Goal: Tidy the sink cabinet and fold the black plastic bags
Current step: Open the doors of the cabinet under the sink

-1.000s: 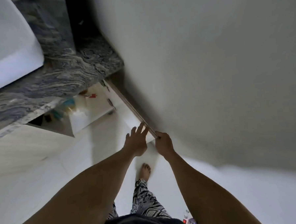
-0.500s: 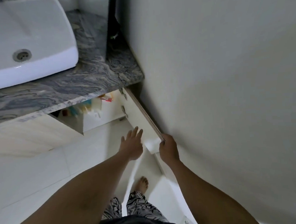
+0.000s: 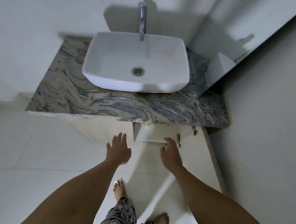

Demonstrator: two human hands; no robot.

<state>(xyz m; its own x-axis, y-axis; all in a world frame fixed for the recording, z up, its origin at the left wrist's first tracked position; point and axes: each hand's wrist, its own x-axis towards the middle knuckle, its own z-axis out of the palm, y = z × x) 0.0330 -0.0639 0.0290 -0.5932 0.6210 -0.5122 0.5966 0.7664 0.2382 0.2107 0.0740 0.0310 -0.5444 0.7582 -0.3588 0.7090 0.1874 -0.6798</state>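
The sink cabinet (image 3: 145, 134) sits under the marbled counter (image 3: 109, 100), low and straight ahead of the person. Its one open door (image 3: 194, 160) is swung out to the right, nearly flat against the right-hand wall (image 3: 264, 123), and two metal hinges (image 3: 178, 140) show on the door's inner face. The opening is a pale gap just below the counter edge; what lies inside cannot be made out, and no black bags show from here.

Two bare hands reach toward the cabinet. The left hand (image 3: 118, 151) hovers in front of the closed left panel (image 3: 100, 129), fingers spread apart, holding nothing. The right hand (image 3: 170, 153) is at the lower edge of the opening, beside the nearer hinge, fingers loosely parted and slightly curled, gripping nothing; whether its fingertips touch the shelf edge I cannot tell.

On the counter stands one white basin (image 3: 136, 61) with one round drain (image 3: 138, 71) in its bottom, and one chrome tap (image 3: 142, 21) rises behind it. One mirror (image 3: 242, 29) runs along the right wall above the counter. Below, two bare feet (image 3: 119, 188) stand on the white tiled floor (image 3: 35, 169), the legs in patterned trousers (image 3: 118, 218).
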